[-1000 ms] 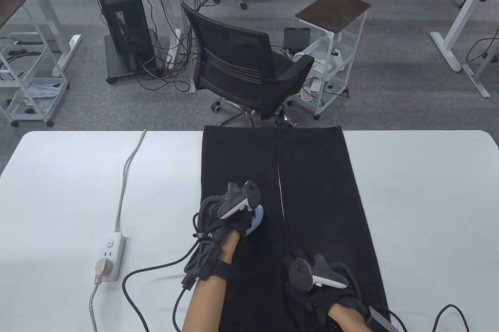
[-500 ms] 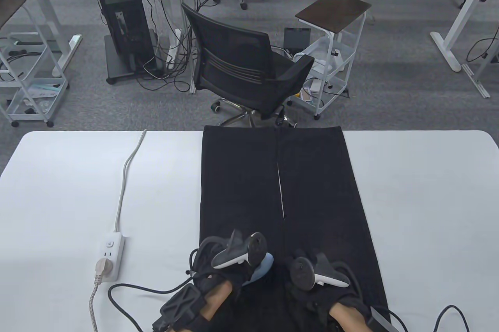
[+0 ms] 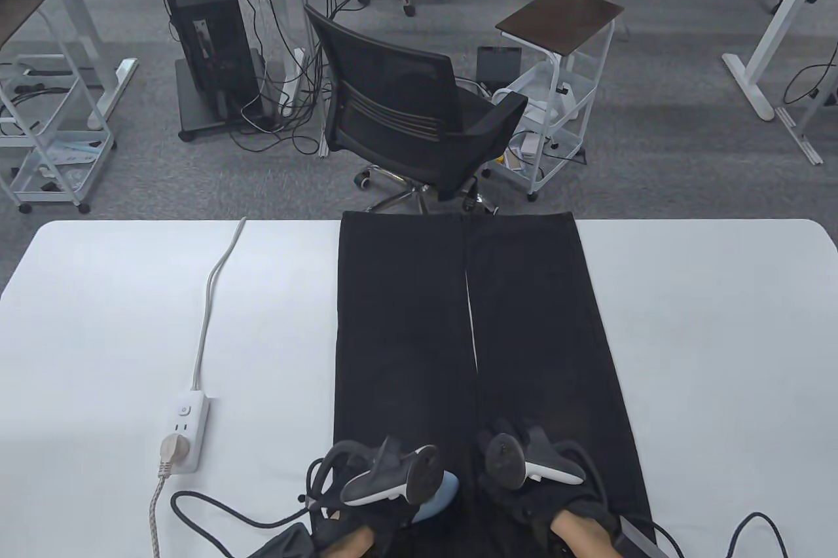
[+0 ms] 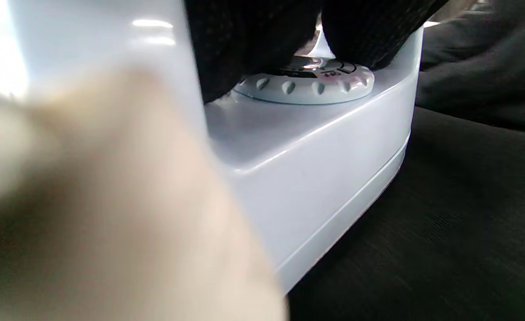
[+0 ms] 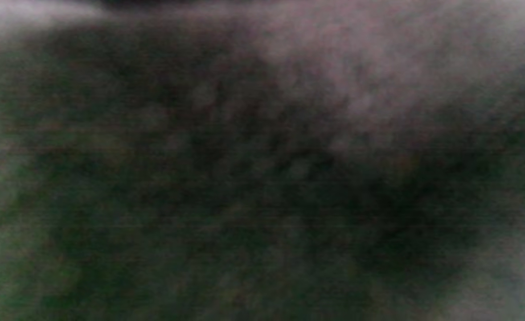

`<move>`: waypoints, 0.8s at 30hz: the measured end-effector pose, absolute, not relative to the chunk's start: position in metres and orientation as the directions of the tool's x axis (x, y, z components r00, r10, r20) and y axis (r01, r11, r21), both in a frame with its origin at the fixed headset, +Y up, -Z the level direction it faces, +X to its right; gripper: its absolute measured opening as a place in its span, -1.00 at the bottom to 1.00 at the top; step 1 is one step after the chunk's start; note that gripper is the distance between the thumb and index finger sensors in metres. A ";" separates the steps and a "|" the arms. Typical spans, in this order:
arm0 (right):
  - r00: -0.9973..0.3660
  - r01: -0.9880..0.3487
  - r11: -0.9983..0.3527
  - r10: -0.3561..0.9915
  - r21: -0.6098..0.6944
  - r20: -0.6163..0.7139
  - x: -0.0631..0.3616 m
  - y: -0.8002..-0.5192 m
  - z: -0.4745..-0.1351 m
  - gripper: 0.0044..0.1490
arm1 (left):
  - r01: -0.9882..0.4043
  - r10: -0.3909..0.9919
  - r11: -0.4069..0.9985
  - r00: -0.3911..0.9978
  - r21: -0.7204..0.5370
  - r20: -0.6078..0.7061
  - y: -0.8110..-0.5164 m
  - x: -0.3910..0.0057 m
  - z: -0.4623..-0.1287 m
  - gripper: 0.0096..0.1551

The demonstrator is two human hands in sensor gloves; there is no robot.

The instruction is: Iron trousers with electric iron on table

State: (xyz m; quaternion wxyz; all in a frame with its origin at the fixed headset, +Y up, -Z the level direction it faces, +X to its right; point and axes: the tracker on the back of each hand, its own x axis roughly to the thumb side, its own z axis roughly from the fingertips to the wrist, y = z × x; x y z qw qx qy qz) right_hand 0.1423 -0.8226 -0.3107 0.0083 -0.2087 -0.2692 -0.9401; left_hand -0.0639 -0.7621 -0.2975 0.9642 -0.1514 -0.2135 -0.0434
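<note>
Black trousers [image 3: 524, 322] lie flat down the middle of the white table [image 3: 720, 335], legs pointing away. My left hand [image 3: 383, 492] grips the pale blue iron [image 3: 437, 498] on the left trouser leg near the table's front edge. In the left wrist view the iron's body [image 4: 316, 169] and its dial [image 4: 307, 84] sit on black cloth [image 4: 458, 214], gloved fingers [image 4: 244, 40] wrapped over it. My right hand [image 3: 524, 473] rests on the right trouser leg close to the front edge, fingers hidden under the tracker. The right wrist view is a dark blur.
A white power strip [image 3: 184, 430] with a plug in it lies at the left, its cord [image 3: 209, 296] running to the far edge. The iron's black cable [image 3: 216, 509] loops at the front left. A black office chair [image 3: 412, 106] stands beyond the table.
My left hand has pulled the iron back along the left trouser leg, from mid-leg to near the front edge. The right hand has stayed in place.
</note>
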 end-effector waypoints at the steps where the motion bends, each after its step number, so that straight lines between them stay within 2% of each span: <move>1: -0.913 0.127 -0.856 0.097 0.501 0.397 0.142 -0.823 -0.311 -0.10 | 0.144 -0.019 0.950 0.913 -0.278 0.408 -0.762 -0.064 -0.311 -0.50; 11: -0.912 0.126 -0.855 0.099 0.503 0.397 0.141 -0.823 -0.310 -0.09 | 0.100 -0.015 0.946 0.963 -0.307 0.268 -0.760 -0.075 -0.441 -0.50; 13: -0.912 0.126 -0.854 0.100 0.504 0.397 0.141 -0.823 -0.310 -0.09 | 0.072 -0.013 0.946 0.983 -0.317 0.185 -0.760 -0.078 -0.462 -0.50; 15: -0.913 0.121 -0.851 0.107 0.511 0.395 0.141 -0.823 -0.311 -0.09 | 0.071 -0.015 0.946 0.985 -0.318 0.174 -0.760 -0.078 -0.477 -0.50; 19: -0.913 0.119 -0.848 0.112 0.517 0.393 0.141 -0.823 -0.311 -0.09 | 0.070 -0.014 0.945 0.985 -0.321 0.173 -0.760 -0.077 -0.487 -0.51; 24: -0.913 0.118 -0.846 0.115 0.521 0.393 0.141 -0.823 -0.312 -0.09 | 0.086 -0.027 0.951 0.980 -0.298 0.196 -0.760 -0.073 -0.472 -0.51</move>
